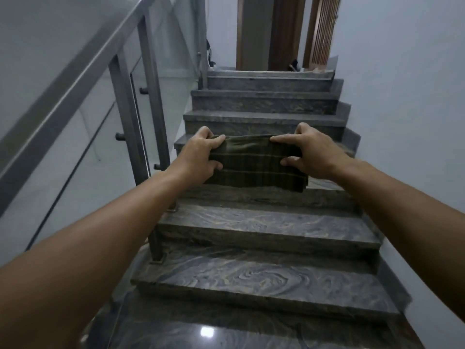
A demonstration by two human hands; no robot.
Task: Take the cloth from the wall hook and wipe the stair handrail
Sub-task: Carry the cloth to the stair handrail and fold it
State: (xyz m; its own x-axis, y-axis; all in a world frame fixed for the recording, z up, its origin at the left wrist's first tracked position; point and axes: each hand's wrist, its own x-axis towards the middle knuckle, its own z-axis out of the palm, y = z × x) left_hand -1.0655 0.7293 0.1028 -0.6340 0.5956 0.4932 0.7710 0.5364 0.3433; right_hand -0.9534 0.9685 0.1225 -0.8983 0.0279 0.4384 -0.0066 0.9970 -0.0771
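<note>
A dark green cloth (254, 165) with thin pale stripes is stretched flat between both hands, out in front of me over the stairs. My left hand (198, 153) grips its left edge and my right hand (309, 151) grips its right edge. The steel stair handrail (75, 79) runs up the left side of the view, well to the left of the cloth and apart from both hands. No wall hook is in view.
Dark marble steps (264, 222) climb ahead to a landing with wooden door frames (274, 34). Steel posts (125, 114) and glass panels (83, 152) stand under the rail on the left. A plain wall (407, 96) closes the right side.
</note>
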